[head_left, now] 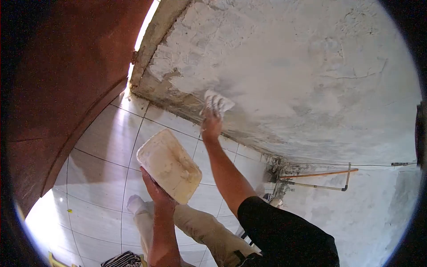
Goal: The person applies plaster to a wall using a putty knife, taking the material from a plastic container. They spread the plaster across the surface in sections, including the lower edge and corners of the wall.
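My left hand [156,190] is closed on the near side of a cream rectangular plastic tub [141,152], supporting it from below. Pale putty [163,155] is smeared inside the tub. My right hand [213,120], coated with white residue, grips a flat white putty spreader [226,103]. Its fingers lie across the spreader, which is against the low part of the rough wall [284,75]. Whitish putty covers much of that wall, with bare grey-brown patches along its bottom edge.
Pale tiles [95,167] cover the floor. A large reddish-brown door [66,80] stands at the left, with bright light at its edges. Pipes [318,184] run along the adjoining wall at the right. A striped cloth [122,259] lies at the bottom.
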{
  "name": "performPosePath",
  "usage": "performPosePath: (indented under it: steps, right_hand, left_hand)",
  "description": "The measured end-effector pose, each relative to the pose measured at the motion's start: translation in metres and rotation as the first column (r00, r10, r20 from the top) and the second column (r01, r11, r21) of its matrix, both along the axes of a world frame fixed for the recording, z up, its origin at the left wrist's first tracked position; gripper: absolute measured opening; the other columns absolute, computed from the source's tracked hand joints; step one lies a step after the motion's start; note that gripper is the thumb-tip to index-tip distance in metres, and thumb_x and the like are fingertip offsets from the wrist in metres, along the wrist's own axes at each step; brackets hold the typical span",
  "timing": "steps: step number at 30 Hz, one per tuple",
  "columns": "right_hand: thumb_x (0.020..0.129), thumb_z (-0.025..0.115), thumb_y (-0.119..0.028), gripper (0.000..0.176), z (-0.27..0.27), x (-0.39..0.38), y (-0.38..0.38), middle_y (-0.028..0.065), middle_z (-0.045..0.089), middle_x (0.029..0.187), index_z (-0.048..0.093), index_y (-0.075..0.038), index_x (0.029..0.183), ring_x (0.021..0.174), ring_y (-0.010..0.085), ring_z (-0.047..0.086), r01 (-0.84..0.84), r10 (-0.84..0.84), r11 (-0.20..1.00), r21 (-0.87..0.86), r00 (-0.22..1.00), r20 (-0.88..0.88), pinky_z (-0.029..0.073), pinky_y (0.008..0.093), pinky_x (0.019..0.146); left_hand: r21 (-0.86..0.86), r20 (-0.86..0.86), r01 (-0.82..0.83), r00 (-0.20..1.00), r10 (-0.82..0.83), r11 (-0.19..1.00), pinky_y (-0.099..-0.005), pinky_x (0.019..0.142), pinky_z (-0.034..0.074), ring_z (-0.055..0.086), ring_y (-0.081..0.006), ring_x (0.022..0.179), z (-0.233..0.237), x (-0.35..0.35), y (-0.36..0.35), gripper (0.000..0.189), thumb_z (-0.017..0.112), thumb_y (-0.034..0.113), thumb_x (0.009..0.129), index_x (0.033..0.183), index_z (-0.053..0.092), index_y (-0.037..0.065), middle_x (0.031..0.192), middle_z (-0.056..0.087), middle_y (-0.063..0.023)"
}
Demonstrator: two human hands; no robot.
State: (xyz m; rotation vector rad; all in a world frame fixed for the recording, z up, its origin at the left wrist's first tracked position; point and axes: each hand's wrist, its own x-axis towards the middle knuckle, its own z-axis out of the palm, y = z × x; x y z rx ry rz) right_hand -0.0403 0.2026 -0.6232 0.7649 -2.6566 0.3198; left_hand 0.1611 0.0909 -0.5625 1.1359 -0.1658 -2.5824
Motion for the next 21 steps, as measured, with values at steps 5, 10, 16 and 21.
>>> performPosePath:
  steps: [5,10,16,21]
  right_hand:
    - [0.068,0.050,0.002,0.053,-0.094,0.029,0.064,0.0168,0.053,0.119,0.051,-0.009,0.120,0.110,0.0319,0.049,0.072,-0.177,0.967,0.245,0.882,0.437,0.038,0.0395,0.095]
    - [0.062,0.055,0.000,0.053,0.017,0.028,0.098,0.0161,0.056,0.109,0.053,-0.009,0.114,0.099,0.0355,0.053,0.126,-0.166,0.972,0.199,0.965,0.203,0.042,0.0453,0.085]
    - [0.084,0.050,-0.010,0.018,0.133,-0.025,0.156,0.0076,0.055,0.079,0.056,-0.002,0.099,0.065,0.0140,0.051,0.174,-0.291,0.848,-0.500,0.943,-0.164,0.041,0.0244,0.054]
    - [0.069,0.045,0.008,0.065,0.041,-0.061,0.153,0.0182,0.041,0.134,0.042,-0.008,0.132,0.112,0.0267,0.052,0.131,-0.123,0.858,-0.497,0.991,0.047,0.049,0.0289,0.075]
  left_hand:
    - [-0.070,0.035,0.077,0.997,-0.074,0.995,-0.0383,0.093,0.041,0.048,-0.0227,0.111,-0.007,0.002,0.015,0.057,0.027,0.051,0.092,0.130,0.034,0.010,0.124,0.045,-0.0084]
    - [-0.243,0.001,0.140,0.990,-0.144,0.960,-0.0419,0.095,0.040,0.045,-0.0249,0.114,-0.007,0.014,0.019,0.055,0.030,0.049,0.093,0.133,0.029,0.012,0.127,0.041,-0.0093]
    - [-0.120,-0.066,-0.027,0.998,0.020,0.992,-0.0428,0.093,0.042,0.044,-0.0260,0.115,0.001,0.018,0.022,0.058,0.037,0.051,0.090,0.132,0.031,0.012,0.125,0.042,-0.0100]
    - [-0.521,0.072,0.095,0.995,-0.067,0.848,-0.0382,0.093,0.037,0.045,-0.0237,0.109,-0.021,0.035,0.022,0.051,0.044,0.038,0.091,0.128,0.033,0.005,0.120,0.044,-0.0122]
